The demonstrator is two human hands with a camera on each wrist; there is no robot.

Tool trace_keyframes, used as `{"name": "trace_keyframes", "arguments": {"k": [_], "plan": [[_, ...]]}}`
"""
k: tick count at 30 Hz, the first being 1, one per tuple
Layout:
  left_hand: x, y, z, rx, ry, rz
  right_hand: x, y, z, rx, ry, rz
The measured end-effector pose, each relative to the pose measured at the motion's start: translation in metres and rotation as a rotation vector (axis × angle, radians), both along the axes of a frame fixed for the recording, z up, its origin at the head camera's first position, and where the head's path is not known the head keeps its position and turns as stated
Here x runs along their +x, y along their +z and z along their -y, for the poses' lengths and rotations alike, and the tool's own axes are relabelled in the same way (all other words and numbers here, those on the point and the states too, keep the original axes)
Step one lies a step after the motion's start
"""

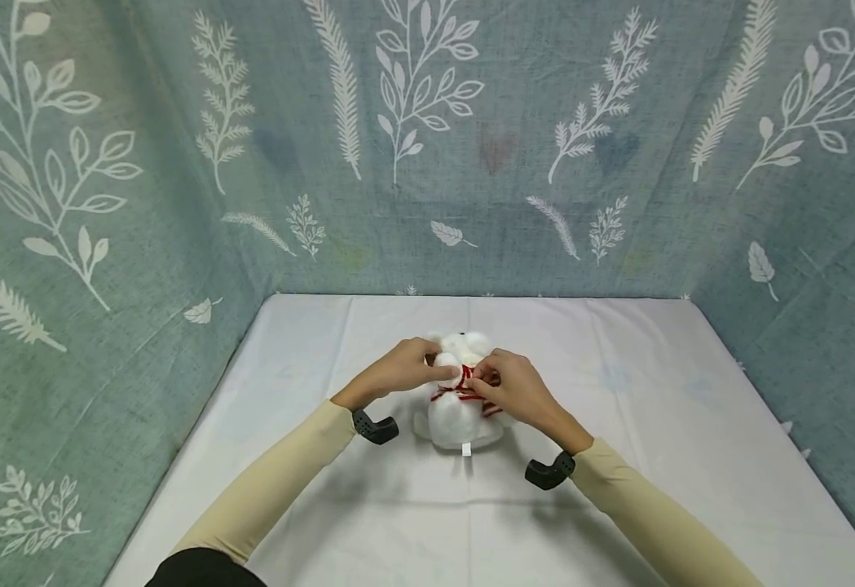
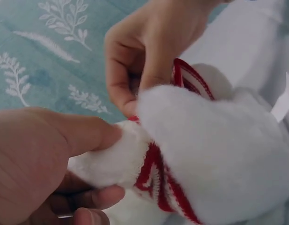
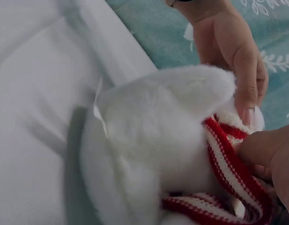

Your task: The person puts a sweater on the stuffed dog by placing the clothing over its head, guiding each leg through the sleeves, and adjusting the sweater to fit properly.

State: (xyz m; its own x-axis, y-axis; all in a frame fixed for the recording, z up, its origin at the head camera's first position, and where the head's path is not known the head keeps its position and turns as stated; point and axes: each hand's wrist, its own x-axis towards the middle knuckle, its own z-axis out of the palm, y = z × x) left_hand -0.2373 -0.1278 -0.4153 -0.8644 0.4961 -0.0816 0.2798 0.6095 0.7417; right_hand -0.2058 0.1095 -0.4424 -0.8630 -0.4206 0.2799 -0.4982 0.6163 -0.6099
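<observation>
A white plush toy (image 1: 460, 425) sits on the white cloth with its back toward me, a small white tag (image 1: 467, 449) at its bottom edge. Around its neck runs a red-and-white striped knitted scarf (image 1: 464, 395). My left hand (image 1: 403, 367) grips the toy's head from the left; in the left wrist view its thumb and fingers lie on either side of white fur beside the scarf (image 2: 156, 176). From the right, my right hand (image 1: 518, 390) pinches the scarf at the neck. A loop of scarf (image 3: 233, 173) hangs below that hand in the right wrist view, its fingertips partly hidden.
A white cloth (image 1: 310, 505) covers the table. Grey-green fabric (image 1: 427, 228) with white leaf prints stands behind it and on both sides. Black wrist cameras (image 1: 376, 427) are strapped to both wrists.
</observation>
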Motion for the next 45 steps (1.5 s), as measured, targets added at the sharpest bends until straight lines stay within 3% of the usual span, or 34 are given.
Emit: {"name": "trace_keyframes", "arguments": {"k": [10,18,23,28,34,41,45], "plan": [[0.004,0.005,0.007,0.11,0.142,0.101,0.003,0.0,-0.005,0.044,0.015,-0.045],[0.004,0.0,0.008,0.162,0.129,0.23,-0.001,0.003,-0.006,0.074,0.018,-0.044],[0.001,0.002,0.004,0.148,0.134,0.214,-0.002,0.009,0.001,0.087,0.009,-0.029],[-0.002,0.002,0.002,0.137,0.11,0.196,0.0,0.013,0.009,0.137,-0.05,-0.045],[-0.002,0.005,0.0,0.149,0.077,0.214,0.003,0.013,0.011,0.146,-0.079,-0.014],[-0.007,0.001,0.004,0.211,0.11,0.278,0.005,0.013,0.006,0.174,-0.108,0.006],[-0.006,0.0,0.005,0.177,0.119,0.3,0.005,0.012,0.005,0.179,-0.108,0.001]]}}
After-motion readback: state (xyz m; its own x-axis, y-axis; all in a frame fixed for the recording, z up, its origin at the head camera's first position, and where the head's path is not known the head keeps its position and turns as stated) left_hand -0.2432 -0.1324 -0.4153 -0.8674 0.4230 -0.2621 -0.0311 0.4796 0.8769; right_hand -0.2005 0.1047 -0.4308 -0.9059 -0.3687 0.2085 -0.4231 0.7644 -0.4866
